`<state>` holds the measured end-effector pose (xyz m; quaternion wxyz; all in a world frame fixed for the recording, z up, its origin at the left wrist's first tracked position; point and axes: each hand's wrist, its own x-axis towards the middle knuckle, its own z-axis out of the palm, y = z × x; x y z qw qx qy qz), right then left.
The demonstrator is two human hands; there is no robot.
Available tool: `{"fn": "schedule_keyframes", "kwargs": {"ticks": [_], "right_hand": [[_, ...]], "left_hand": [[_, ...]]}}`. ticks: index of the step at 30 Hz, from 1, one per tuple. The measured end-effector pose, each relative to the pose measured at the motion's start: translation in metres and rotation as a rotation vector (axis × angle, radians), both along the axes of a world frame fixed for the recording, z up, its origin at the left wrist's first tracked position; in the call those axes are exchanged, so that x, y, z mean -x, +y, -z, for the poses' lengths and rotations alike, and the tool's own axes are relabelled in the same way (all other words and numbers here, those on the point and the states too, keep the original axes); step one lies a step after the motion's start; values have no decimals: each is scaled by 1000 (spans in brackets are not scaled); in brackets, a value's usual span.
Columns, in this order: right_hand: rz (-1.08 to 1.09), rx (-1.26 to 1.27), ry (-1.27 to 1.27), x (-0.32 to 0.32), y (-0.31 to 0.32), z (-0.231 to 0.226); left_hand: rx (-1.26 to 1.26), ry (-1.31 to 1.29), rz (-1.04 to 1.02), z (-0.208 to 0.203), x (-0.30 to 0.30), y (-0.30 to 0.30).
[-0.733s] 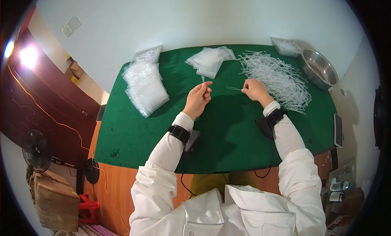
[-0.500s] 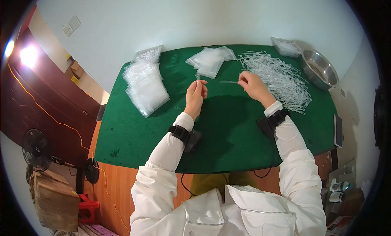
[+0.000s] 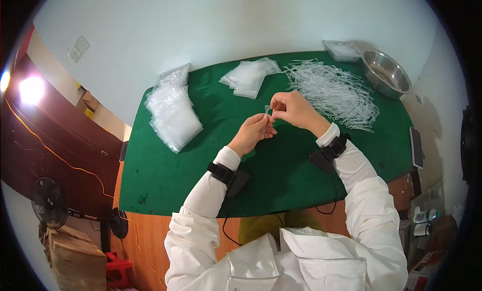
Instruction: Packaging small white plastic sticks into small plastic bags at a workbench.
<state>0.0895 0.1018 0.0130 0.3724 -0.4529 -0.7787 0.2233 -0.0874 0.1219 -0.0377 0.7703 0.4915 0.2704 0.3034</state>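
Over the middle of the green table, my two hands meet at the fingertips. My left hand is closed on a few thin clear plastic sticks; their small forked heads stick up above the thumb. My right hand pinches at the same spot, its thumb and forefinger touching the left fingertips. What lies between the right fingers is too small to make out. To the right of my right hand spreads a big loose heap of similar clear sticks. Beyond my left hand lies a small fan of clear plastic bags.
Filled clear bags overlap in a row at the left. At the back right are a bag of sticks and a steel bowl. A phone stands at the right edge. A wall closes off the far side.
My right hand has moved left from beside the heap with a clear stick, to my left hand. The left hand has shifted slightly right and nearer, and the view has tilted a little.
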Motion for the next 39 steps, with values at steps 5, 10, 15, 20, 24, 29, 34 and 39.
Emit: {"fn": "schedule_keyframes", "kwargs": {"ticks": [5, 10, 15, 20, 24, 29, 34, 39], "right_hand": [[55, -12, 122, 2, 5, 6], [100, 12, 265, 4, 5, 11], [56, 118, 423, 4, 12, 21], [-30, 234, 486, 4, 14, 24], [-36, 236, 475, 4, 14, 24], [-27, 302, 513, 6, 14, 24], [78, 49, 468, -5, 28, 40], [617, -247, -121, -70, 42, 46]], "left_hand": [[0, -73, 111, 4, 3, 4], [-25, -109, 88, 4, 2, 3], [-2, -129, 90, 2, -1, 1], [8, -126, 69, 3, -1, -2], [23, -166, 92, 4, 1, 0], [-27, -167, 98, 6, 1, 0], [-68, -108, -3, 5, -3, 1], [-124, -122, -292, 16, 1, 12]]}}
